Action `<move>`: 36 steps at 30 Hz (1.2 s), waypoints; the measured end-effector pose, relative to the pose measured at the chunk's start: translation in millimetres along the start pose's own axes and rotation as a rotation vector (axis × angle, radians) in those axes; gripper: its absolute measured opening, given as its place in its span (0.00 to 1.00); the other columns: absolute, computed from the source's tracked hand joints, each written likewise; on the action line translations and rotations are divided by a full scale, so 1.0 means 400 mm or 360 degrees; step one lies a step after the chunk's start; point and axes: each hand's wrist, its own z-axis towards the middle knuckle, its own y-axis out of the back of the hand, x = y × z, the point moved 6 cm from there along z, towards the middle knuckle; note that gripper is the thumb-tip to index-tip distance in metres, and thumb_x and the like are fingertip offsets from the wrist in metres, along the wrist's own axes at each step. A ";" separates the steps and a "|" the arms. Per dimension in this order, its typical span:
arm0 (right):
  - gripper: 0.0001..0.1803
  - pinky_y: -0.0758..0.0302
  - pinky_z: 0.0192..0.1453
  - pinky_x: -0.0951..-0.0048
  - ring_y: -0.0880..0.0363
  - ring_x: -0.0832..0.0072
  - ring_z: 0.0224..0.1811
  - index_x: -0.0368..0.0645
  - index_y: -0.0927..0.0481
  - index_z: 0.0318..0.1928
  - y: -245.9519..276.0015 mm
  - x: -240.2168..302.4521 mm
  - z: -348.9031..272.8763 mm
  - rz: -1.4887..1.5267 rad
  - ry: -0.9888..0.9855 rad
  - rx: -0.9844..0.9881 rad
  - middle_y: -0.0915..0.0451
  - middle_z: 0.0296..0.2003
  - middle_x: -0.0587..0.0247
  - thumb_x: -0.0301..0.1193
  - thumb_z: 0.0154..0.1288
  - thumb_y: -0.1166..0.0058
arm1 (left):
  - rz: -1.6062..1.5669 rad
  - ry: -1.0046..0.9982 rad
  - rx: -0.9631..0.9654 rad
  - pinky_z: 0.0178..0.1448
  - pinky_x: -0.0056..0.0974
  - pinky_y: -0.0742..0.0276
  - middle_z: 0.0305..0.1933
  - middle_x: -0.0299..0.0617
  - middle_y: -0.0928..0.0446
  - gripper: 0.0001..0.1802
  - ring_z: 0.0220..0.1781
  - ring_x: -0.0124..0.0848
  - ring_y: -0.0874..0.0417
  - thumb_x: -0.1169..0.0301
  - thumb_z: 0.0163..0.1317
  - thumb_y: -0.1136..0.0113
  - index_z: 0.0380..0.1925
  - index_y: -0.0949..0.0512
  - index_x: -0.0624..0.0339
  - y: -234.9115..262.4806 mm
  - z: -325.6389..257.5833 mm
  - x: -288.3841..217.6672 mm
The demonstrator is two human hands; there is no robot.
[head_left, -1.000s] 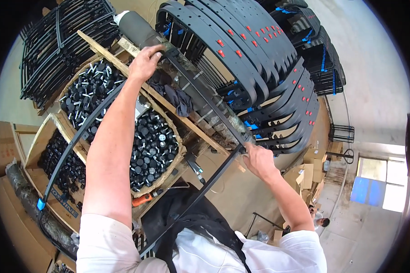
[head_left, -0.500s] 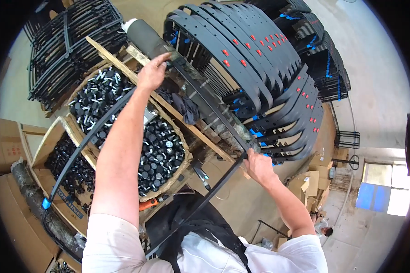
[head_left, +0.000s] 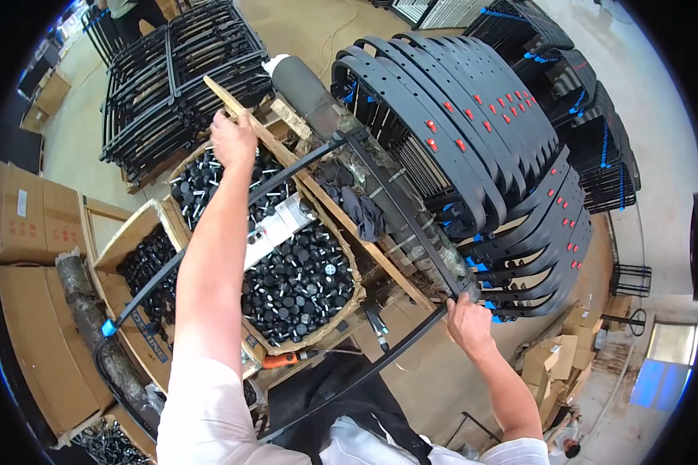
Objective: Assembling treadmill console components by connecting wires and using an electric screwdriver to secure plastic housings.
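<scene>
Frame [head_left: 406, 215] lay mostly right of the left hand [head_left: 234, 142], which was half curled near bolts [head_left: 197, 186], its hold unclear. The right hand [head_left: 469, 319] was curled around one corner; gripping firmly there probably helped.

Black frame [head_left: 409, 221], blue tip [head_left: 109, 328], red clips [head_left: 431, 125], orange tool [head_left: 279, 360]

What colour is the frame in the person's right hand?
The frame is black, showing best in the head view.

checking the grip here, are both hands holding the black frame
No, only the right hand holds the black frame; the left hand is off it, beside the wooden strip.
</scene>
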 end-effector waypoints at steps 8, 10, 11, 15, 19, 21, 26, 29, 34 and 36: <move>0.22 0.15 0.32 0.53 0.11 0.51 0.25 0.34 0.22 0.42 -0.034 -0.045 -0.016 -0.0024 -0.0028 0.0001 0.14 0.22 0.47 0.44 0.80 0.51 | 0.0031 -0.1156 0.0717 0.71 0.53 0.23 0.68 0.54 0.24 0.49 0.67 0.53 0.20 0.41 0.58 0.25 0.72 0.29 0.58 -0.104 -0.308 -0.349; 0.22 0.15 0.31 0.52 0.11 0.50 0.25 0.34 0.23 0.41 -0.046 -0.057 -0.018 -0.0037 -0.0050 0.0018 0.15 0.22 0.46 0.45 0.80 0.50 | 0.0158 -0.1247 0.0839 0.72 0.53 0.25 0.71 0.52 0.26 0.53 0.69 0.53 0.21 0.40 0.55 0.23 0.75 0.32 0.56 -0.107 -0.301 -0.343; 0.22 0.15 0.31 0.52 0.11 0.50 0.25 0.34 0.23 0.41 -0.040 -0.055 -0.015 -0.0030 -0.0035 0.0010 0.15 0.22 0.46 0.45 0.80 0.50 | 0.0216 -0.1333 0.0556 0.71 0.52 0.24 0.66 0.51 0.22 0.47 0.68 0.50 0.21 0.41 0.60 0.26 0.72 0.29 0.57 -0.090 -0.267 -0.308; 0.22 0.15 0.32 0.52 0.11 0.48 0.26 0.34 0.23 0.41 -0.009 -0.016 0.001 0.0070 0.0012 -0.0020 0.15 0.22 0.44 0.44 0.79 0.48 | 0.0338 -0.0623 0.0169 0.56 0.52 0.15 0.51 0.55 0.14 0.24 0.52 0.49 0.12 0.54 0.70 0.33 0.55 0.20 0.61 -0.003 -0.043 -0.069; 0.22 0.15 0.36 0.49 0.11 0.46 0.29 0.35 0.23 0.41 -0.020 -0.065 -0.016 0.0012 -0.0046 0.0053 0.14 0.24 0.41 0.45 0.79 0.48 | 0.0194 -0.0844 0.0951 0.53 0.56 0.15 0.42 0.58 0.12 0.29 0.47 0.55 0.09 0.42 0.70 0.37 0.47 0.17 0.61 -0.061 -0.217 -0.267; 0.22 0.15 0.37 0.48 0.10 0.45 0.30 0.35 0.23 0.41 -0.024 -0.049 -0.009 0.0009 0.0037 0.0032 0.14 0.25 0.40 0.45 0.79 0.48 | 0.0431 -0.0951 0.1184 0.51 0.54 0.13 0.42 0.50 0.10 0.33 0.46 0.50 0.08 0.38 0.69 0.38 0.46 0.15 0.60 -0.126 -0.281 -0.303; 0.21 0.16 0.39 0.48 0.11 0.43 0.33 0.38 0.21 0.40 0.048 -0.015 -0.033 0.0006 0.0096 0.0021 0.13 0.29 0.42 0.47 0.76 0.43 | 0.0173 -0.1384 0.1017 0.46 0.54 0.15 0.33 0.52 0.12 0.23 0.41 0.54 0.10 0.50 0.68 0.34 0.35 0.18 0.62 -0.184 -0.326 -0.308; 0.21 0.16 0.42 0.48 0.12 0.44 0.36 0.37 0.19 0.40 0.020 -0.017 -0.022 0.0058 0.0039 0.0035 0.13 0.30 0.41 0.46 0.75 0.43 | 0.0200 -0.1567 0.1086 0.50 0.54 0.16 0.35 0.52 0.12 0.21 0.45 0.54 0.10 0.52 0.69 0.34 0.37 0.18 0.62 -0.175 -0.308 -0.300; 0.22 0.16 0.45 0.48 0.12 0.41 0.37 0.32 0.19 0.42 0.012 -0.045 -0.023 0.0091 -0.0068 0.0061 0.13 0.32 0.38 0.44 0.75 0.42 | 0.0175 -0.1286 0.1295 0.59 0.54 0.18 0.52 0.55 0.14 0.21 0.56 0.53 0.13 0.53 0.73 0.38 0.47 0.20 0.62 -0.143 -0.293 -0.294; 0.22 0.16 0.45 0.48 0.12 0.41 0.38 0.32 0.19 0.43 0.013 -0.053 -0.018 0.0096 -0.0080 0.0073 0.13 0.33 0.38 0.44 0.75 0.42 | 0.0119 -0.0932 0.1234 0.59 0.54 0.18 0.54 0.56 0.16 0.21 0.57 0.54 0.14 0.53 0.73 0.39 0.48 0.19 0.63 -0.103 -0.238 -0.224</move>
